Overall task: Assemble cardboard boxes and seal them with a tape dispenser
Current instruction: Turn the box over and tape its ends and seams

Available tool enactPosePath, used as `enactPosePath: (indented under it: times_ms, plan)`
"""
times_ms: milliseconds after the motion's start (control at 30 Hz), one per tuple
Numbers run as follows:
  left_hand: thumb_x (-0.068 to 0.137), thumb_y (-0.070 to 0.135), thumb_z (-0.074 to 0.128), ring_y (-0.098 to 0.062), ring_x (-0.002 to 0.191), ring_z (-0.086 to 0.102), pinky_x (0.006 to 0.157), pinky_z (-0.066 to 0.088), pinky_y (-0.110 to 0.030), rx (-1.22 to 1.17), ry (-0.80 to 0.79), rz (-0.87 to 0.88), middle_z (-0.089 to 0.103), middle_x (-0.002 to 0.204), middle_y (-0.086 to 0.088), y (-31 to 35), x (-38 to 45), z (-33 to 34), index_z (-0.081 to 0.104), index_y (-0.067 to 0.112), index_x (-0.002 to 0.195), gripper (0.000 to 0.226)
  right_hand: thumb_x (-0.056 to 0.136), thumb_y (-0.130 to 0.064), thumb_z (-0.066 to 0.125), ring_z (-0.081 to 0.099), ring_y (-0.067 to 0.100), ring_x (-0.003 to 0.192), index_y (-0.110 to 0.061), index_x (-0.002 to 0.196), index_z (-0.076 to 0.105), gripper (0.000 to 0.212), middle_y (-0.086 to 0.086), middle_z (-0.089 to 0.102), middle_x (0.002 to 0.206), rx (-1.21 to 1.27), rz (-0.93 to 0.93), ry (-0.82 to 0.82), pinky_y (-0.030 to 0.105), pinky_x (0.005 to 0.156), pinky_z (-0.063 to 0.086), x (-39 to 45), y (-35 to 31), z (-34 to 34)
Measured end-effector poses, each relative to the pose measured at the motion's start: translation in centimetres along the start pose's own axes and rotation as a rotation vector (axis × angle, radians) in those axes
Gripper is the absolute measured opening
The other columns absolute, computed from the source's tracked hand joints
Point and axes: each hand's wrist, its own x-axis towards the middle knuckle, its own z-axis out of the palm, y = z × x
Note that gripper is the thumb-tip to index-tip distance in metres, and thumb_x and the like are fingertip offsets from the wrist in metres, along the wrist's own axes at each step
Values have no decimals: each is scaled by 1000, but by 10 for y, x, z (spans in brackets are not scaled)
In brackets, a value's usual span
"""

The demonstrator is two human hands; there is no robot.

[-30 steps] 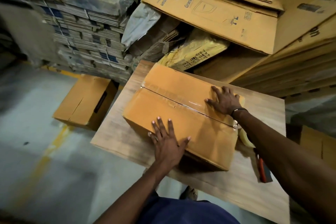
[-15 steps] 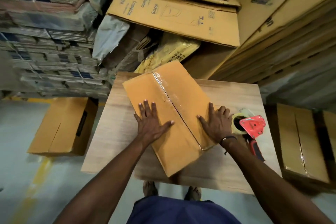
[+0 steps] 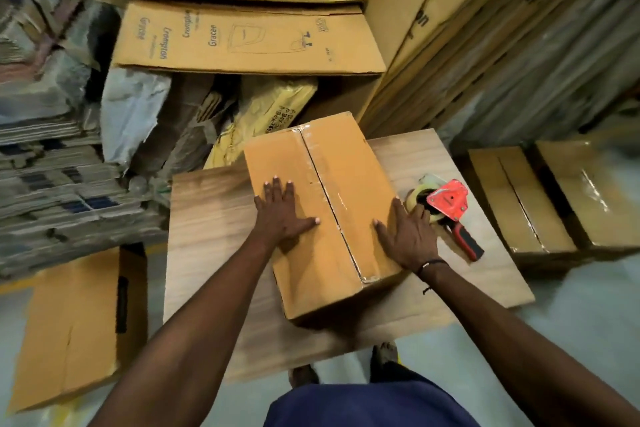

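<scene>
Flatly, both hands' fingers spread on smooth taped cardboard box (image 3: pixel 322 218), wood-grain table (image 3: pixel 211 218).

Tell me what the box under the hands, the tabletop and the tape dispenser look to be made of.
Box: plain brown cardboard, matte, with glossy clear tape along its seam. Tabletop: wood or wood-look laminate, going by the grain. Tape dispenser: seemingly red plastic, with a red-and-black handle.
</scene>
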Motion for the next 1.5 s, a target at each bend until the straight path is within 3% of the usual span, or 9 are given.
enactPosePath:
  times_ms: [200,433,667,833,967,1100,1300,1400,1500]
  plan:
    - [92,51,61,-39,150,27,120,26,-50,-207,251,116,26,162,-19,84,0,-6,40,8,149,75,102,-59,46,54,46,115,-14,138,48,58,22,49,130,190,72,100,54,88,52,11,63,-25]
    - [93,24,67,-26,118,57,99,46,-37,-506,226,291,56,128,-7,217,32,8,58,14,124,33,99,-46,61,57,48,113,-5,131,54,53,24,49,127,246,294,-2,50,88,51,39,173,-23]
    - [89,16,70,-26,106,65,87,50,-32,-570,125,159,61,122,-11,293,79,45,63,10,118,30,92,-50,72,56,43,123,-6,141,49,70,26,56,131,322,261,-384,42,99,47,74,223,7]
    - [89,15,72,-26,105,66,85,49,-31,-593,108,35,61,123,-11,304,96,66,64,8,119,32,78,-70,58,59,43,122,-14,132,51,79,20,61,128,301,233,-483,48,97,51,109,239,55]
    - [91,13,67,-25,103,66,87,52,-34,-579,143,-24,63,122,-11,298,99,76,64,8,118,28,102,-46,55,52,44,130,-10,137,46,51,21,54,137,260,246,-459,53,104,44,105,220,40]
    - [92,6,61,-23,101,63,86,49,-30,-551,173,-52,63,122,-12,290,96,78,64,6,118,26,106,-44,45,49,44,130,-8,134,46,45,20,51,139,265,289,-351,54,104,40,104,204,36]
    - [89,0,55,-24,102,63,82,46,-30,-553,197,-59,66,117,-11,287,87,76,64,5,115,28,100,-55,46,64,40,111,-7,114,64,53,18,70,116,167,213,-163,44,90,47,117,192,-9]
    - [84,13,52,-25,97,71,87,58,-42,-653,174,-79,71,105,-8,286,86,76,64,9,105,24,99,-67,39,68,40,105,-11,110,72,66,17,73,112,155,139,-192,39,81,49,139,195,-38]
    - [94,-2,43,-17,79,75,79,63,-39,-802,133,-137,71,97,-11,289,84,72,63,4,102,22,91,-85,29,69,37,97,-15,99,73,84,12,73,103,256,160,-282,37,74,48,153,193,-58]
